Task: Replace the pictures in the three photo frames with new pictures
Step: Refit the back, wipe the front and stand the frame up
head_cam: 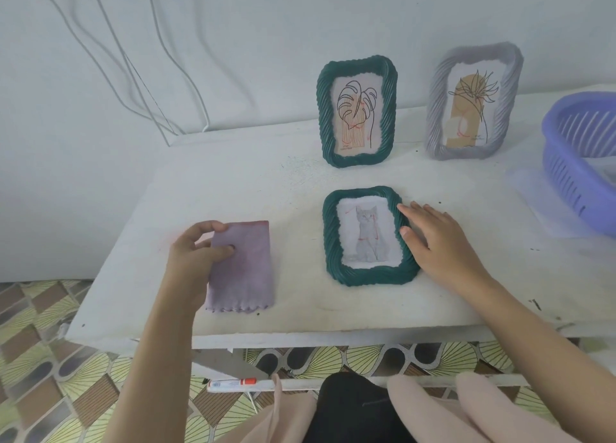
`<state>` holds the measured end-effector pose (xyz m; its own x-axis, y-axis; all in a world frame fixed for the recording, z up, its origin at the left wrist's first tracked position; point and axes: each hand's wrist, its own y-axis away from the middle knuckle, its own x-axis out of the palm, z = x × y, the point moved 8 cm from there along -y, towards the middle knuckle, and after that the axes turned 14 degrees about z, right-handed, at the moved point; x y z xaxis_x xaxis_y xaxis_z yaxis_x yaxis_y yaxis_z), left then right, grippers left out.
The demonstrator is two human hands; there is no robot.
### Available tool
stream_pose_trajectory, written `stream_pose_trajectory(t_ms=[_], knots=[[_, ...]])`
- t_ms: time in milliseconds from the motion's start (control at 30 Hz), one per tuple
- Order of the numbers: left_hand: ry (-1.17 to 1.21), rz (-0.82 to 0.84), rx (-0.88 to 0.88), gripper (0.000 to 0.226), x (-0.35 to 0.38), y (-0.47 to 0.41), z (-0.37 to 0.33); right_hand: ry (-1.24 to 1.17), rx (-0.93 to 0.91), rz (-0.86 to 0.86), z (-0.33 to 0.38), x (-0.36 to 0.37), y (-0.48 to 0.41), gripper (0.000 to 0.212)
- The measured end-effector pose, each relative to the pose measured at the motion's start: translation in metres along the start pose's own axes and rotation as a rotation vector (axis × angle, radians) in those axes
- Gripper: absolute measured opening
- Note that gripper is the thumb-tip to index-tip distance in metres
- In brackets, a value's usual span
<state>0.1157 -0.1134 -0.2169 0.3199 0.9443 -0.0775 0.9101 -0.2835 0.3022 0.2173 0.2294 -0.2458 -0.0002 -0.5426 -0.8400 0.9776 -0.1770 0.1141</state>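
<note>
A green frame (pixel 333 242) lies flat on the white table (pixel 266 182), showing a grey cat picture (pixel 368 235). My right hand (pixel 436 242) rests with straight fingers on the frame's right edge. To the left lies a folded purple cloth (pixel 246 272); my left hand (pixel 196 249) pinches its upper left corner between thumb and fingers. Behind, a second green frame (pixel 321 115) stands upright with a leaf line drawing. To its right stands a grey frame (pixel 436 109) with a plant drawing.
A purple plastic basket (pixel 566 175) sits at the table's right edge on clear plastic. White cables (pixel 133 75) hang down the wall at the back left. A marker pen (pixel 233 383) lies on a ledge under the table's front edge. Patterned floor tiles lie below.
</note>
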Motion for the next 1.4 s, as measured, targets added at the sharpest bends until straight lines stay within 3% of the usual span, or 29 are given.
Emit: stream_pose_trajectory(t_ms=[167, 367, 467, 567, 667, 767, 933, 1033, 1167, 1400], knots=[[0.164, 0.170, 0.159, 0.037, 0.026, 0.003, -0.031, -0.005, -0.023, -0.078, 0.014, -0.001, 0.007, 0.049], [0.341, 0.377, 0.241, 0.033, 0.095, -0.003, -0.050, -0.649, -0.327, -0.048, 0.090, -0.009, 0.034, 0.048], [0.392, 0.443, 0.223, 0.032, 0.127, -0.007, -0.046, -0.824, -0.359, -0.026, 0.102, -0.009, 0.030, 0.053], [0.386, 0.475, 0.189, 0.029, 0.146, -0.013, -0.037, -0.894, -0.255, -0.070, 0.084, -0.014, 0.024, 0.040], [0.130, 0.474, 0.264, 0.032, 0.148, -0.020, -0.029, -0.829, -0.127, -0.068, 0.057, -0.016, 0.018, 0.035], [-0.307, 0.454, 0.361, 0.043, 0.144, -0.024, -0.020, -0.668, -0.019, -0.036, 0.034, -0.013, 0.012, 0.032], [-0.896, 0.580, 0.343, 0.094, 0.151, -0.028, 0.010, -0.022, 0.008, -0.116, 0.037, -0.011, 0.012, 0.041], [-1.049, 0.621, 0.358, 0.106, 0.154, -0.028, 0.019, 0.140, -0.074, -0.062, 0.058, 0.008, 0.015, 0.047], [-1.132, 0.599, 0.394, 0.103, 0.153, -0.029, 0.022, 0.329, 0.028, 0.135, 0.055, 0.039, 0.011, 0.076], [-1.202, 0.569, 0.433, 0.100, 0.156, -0.026, 0.022, 0.356, 0.011, 0.135, 0.047, 0.029, -0.031, 0.075]])
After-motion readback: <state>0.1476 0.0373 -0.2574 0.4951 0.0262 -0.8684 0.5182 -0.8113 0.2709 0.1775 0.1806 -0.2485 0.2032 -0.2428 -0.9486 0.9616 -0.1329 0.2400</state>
